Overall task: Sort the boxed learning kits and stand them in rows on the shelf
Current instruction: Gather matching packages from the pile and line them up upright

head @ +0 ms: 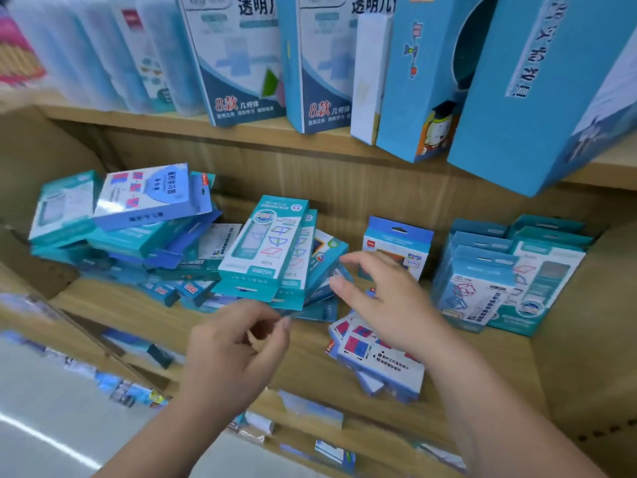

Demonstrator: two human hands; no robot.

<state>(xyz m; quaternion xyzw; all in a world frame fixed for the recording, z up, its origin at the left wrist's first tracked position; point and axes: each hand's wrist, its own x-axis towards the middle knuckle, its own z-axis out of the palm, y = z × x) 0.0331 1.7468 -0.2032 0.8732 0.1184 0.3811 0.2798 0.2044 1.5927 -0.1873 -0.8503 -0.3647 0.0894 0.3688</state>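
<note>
A loose heap of teal and blue boxed kits (pixel 138 236) lies on the wooden shelf (pixel 262 339) at left and centre. Two teal kits (pixel 265 243) lean on the heap's right end. Upright kits (pixel 479 288) stand in rows at the right, and one blue kit (pixel 396 246) stands alone at the back. A few flat kits with red and blue squares (pixel 375 357) lie at the front. My left hand (pixel 234 353) hovers with fingers curled, holding nothing I can see. My right hand (pixel 382 298) is spread open just right of the leaning kits, above the flat ones.
The shelf above (pixel 172 120) carries large blue and white boxes (pixel 241 60) standing in a row; one big blue box (pixel 537 91) tilts out over the right side. A lower shelf (pixel 310 408) holds more small packs. The shelf's side wall (pixel 586 322) closes the right.
</note>
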